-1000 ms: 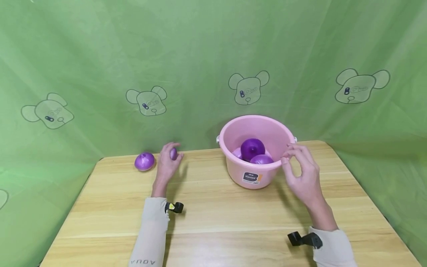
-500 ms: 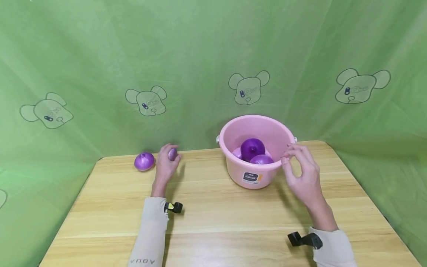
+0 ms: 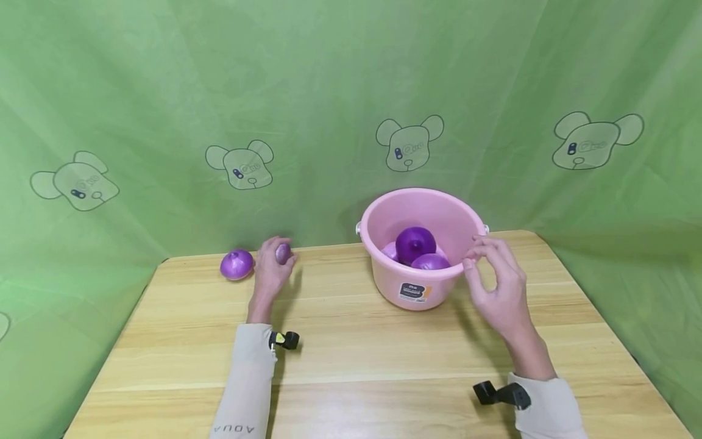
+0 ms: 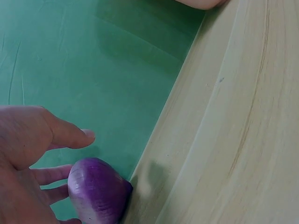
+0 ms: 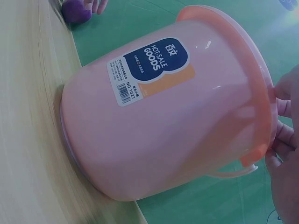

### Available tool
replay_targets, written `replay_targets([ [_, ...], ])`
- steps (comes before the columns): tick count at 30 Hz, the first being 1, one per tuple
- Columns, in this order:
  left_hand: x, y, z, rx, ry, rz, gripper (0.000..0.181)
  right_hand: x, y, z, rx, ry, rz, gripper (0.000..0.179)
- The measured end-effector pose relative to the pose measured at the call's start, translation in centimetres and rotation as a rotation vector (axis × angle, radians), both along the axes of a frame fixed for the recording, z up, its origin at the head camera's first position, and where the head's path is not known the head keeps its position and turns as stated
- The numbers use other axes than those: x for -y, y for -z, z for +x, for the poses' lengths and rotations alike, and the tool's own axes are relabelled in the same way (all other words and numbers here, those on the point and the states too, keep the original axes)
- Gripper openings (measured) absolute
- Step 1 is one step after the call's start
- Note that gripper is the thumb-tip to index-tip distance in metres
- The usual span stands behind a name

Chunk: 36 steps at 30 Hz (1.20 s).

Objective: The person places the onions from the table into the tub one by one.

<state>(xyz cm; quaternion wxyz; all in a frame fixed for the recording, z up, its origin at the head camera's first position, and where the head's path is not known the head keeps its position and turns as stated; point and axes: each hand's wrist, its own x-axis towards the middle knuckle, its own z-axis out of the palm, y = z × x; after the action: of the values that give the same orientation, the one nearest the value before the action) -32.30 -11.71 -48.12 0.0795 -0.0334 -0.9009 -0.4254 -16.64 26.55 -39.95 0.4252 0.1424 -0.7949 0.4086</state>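
A glossy purple onion (image 4: pixel 100 191) stands at the table's back edge, its pointed end toward the wood. My left hand (image 3: pixel 270 268) is around this onion in the head view. In the left wrist view its fingers lie behind the onion, while the thumb stays apart from it. Just left of that hand sits another purple onion (image 3: pixel 237 264). At the right, my right hand (image 3: pixel 498 286) pinches the rim of a pink bucket (image 3: pixel 384 277). Several onions lie inside the bucket, a dark purple onion (image 3: pixel 415 245) on top; those beneath are partly hidden.
The light wooden table (image 3: pixel 340 366) ends at the back against a green curtain (image 3: pixel 307 79) with printed bear heads. On the bucket's side is a label (image 5: pixel 149 67), and its white handle (image 5: pixel 233 172) hangs down near my right hand.
My left hand has shifted slightly left, its fingers a little closer about the onion. The right hand and the bucket have not moved.
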Motion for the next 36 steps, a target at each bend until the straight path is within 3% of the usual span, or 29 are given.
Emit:
replay_targets([
  [7,0.2,0.2,-0.1,-0.005,-0.012,0.007,0.045,-1.2,1.6,-0.9,0.004,0.004,0.004,0.009],
  [13,0.3,0.3,-0.2,0.035,-0.026,0.014,0.045,-2.0,2.6,-1.3,0.012,0.0,0.016,0.01],
  [20,0.4,0.6,-0.2,0.07,-0.021,0.022,0.047,-1.6,2.1,-1.1,0.003,-0.008,0.014,0.01],
  [27,0.7,0.7,-0.1,0.112,-0.001,0.026,0.047,0.0,0.2,0.0,-0.011,-0.011,0.0,0.009],
  [36,0.9,0.8,-0.1,0.152,0.012,0.015,0.051,-0.3,0.6,-0.3,-0.009,-0.002,0.002,0.009],
])
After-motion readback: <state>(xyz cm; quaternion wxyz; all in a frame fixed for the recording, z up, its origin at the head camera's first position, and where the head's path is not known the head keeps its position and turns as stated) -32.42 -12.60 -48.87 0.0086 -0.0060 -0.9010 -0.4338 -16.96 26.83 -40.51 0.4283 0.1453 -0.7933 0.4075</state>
